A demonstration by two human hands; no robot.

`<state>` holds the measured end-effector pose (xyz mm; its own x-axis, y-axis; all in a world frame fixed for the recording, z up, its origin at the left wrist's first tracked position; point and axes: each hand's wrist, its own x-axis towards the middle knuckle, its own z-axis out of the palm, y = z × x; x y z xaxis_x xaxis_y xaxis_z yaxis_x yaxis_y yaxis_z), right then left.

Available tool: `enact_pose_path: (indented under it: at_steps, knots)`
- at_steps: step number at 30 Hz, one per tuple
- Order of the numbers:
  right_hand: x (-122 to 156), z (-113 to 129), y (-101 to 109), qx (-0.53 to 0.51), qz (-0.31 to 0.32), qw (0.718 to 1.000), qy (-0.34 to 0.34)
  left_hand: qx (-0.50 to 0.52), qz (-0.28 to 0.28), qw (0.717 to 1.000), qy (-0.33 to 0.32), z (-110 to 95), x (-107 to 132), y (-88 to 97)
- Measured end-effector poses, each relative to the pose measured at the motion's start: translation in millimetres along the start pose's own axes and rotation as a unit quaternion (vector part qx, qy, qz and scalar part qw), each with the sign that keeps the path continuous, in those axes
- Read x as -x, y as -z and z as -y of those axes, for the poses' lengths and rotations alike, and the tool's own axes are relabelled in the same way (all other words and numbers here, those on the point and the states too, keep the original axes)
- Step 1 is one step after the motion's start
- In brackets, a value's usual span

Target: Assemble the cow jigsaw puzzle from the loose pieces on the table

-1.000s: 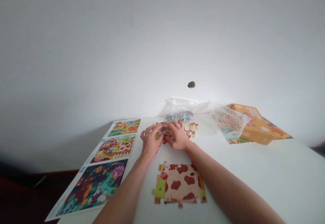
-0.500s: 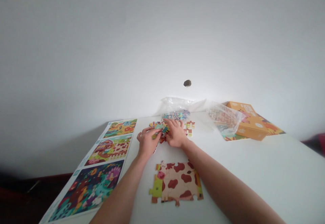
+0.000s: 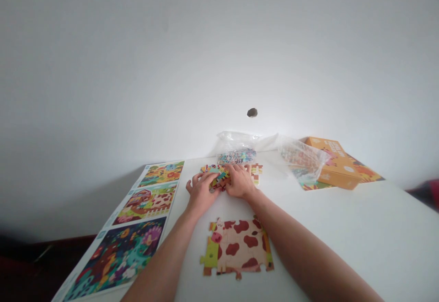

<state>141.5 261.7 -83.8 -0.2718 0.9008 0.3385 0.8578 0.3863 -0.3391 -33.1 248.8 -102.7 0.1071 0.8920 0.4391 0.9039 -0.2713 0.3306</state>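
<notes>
Both hands are at a heap of loose jigsaw puzzle pieces (image 3: 221,181) toward the back of the table. My left hand (image 3: 202,193) curls over the heap's left side, thumb and fingertips on some pieces. From the right, my right hand (image 3: 239,182) bends its fingers over the pieces, and its palm hides part of them. The two hands nearly meet around the heap. Nearer to me, between my forearms, lies a joined section of puzzle (image 3: 243,246) with a brown-spotted cow. My right forearm covers its upper right edge.
On the left lies a sheet of printed pictures (image 3: 146,201). Behind the heap is a clear plastic bag (image 3: 236,156) of pieces. A second plastic bag (image 3: 303,158) leans on an orange box (image 3: 338,165) at the right. The white wall (image 3: 219,55) has a hole.
My left hand has shifted slightly right and its thumb has come closer to the right hand. The pieces between the hands have changed position. The cow section lies as before.
</notes>
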Motion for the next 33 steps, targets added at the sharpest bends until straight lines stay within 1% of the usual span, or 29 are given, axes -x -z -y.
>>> enact_pose_path:
  at_steps: [6, 8, 10, 12, 14, 16, 17, 19, 21, 23, 25, 27, 28, 30, 31, 33]
  knots:
    - [-1, -1, -5, -0.05, -0.039, 0.997, 0.031, 0.004, -0.038, 0.999, -0.014, 0, -2, 2.6]
    - [-1, 1, -4, -0.062, -0.052, 0.996, 0.037, -0.001, -0.052, 0.999, -0.009, 0, -2, 4.4]
    - [-1, 1, -1, -0.066, -0.066, 0.995, 0.038, -0.009, -0.055, 0.998, 0.01, 2, -2, 6.0]
    - [0, -6, 7, -0.058, -0.08, 0.995, 0.019, -0.015, -0.047, 0.998, 0.026, 3, -2, 7.0]
    - [5, -21, 19, -0.038, -0.076, 0.996, -0.028, -0.017, -0.031, 0.999, 0.027, 3, -1, 6.9]
    - [15, -46, 31, -0.003, -0.061, 0.994, -0.093, -0.021, -0.014, 0.999, 0.025, 3, -1, 5.6]
    - [23, -60, 36, 0.015, -0.058, 0.992, -0.11, -0.024, -0.007, 0.999, 0.029, 3, -1, 4.7]
    - [40, -87, 43, 0.04, -0.056, 0.992, -0.106, -0.035, 0.001, 0.998, 0.048, 4, -1, 2.9]
    - [55, -107, 46, 0.043, -0.047, 0.993, -0.102, -0.044, -0.003, 0.997, 0.059, 3, -2, 2.2]
    - [62, -117, 44, 0.034, -0.035, 0.992, -0.112, -0.04, -0.012, 0.999, 0.032, 1, -2, 3.5]
    - [60, -116, 41, 0.034, -0.034, 0.992, -0.114, -0.021, -0.002, 0.999, -0.046, -3, -1, 6.3]
    - [52, -112, 36, 0.034, -0.024, 0.993, -0.106, 0.001, 0.048, 0.988, -0.144, -8, 3, 9.5]
    - [48, -109, 34, 0.034, -0.02, 0.993, -0.108, 0.008, 0.08, 0.98, -0.179, -9, 4, 10.9]
    - [43, -107, 32, 0.029, -0.012, 0.993, -0.113, 0.015, 0.121, 0.973, -0.198, -11, 7, 12.5]
    - [42, -108, 32, 0.024, -0.011, 0.993, -0.114, 0.015, 0.128, 0.973, -0.191, -12, 8, 12.7]
    - [42, -111, 32, 0.011, -0.011, 0.994, -0.112, 0.012, 0.121, 0.978, -0.169, -11, 8, 12.6]
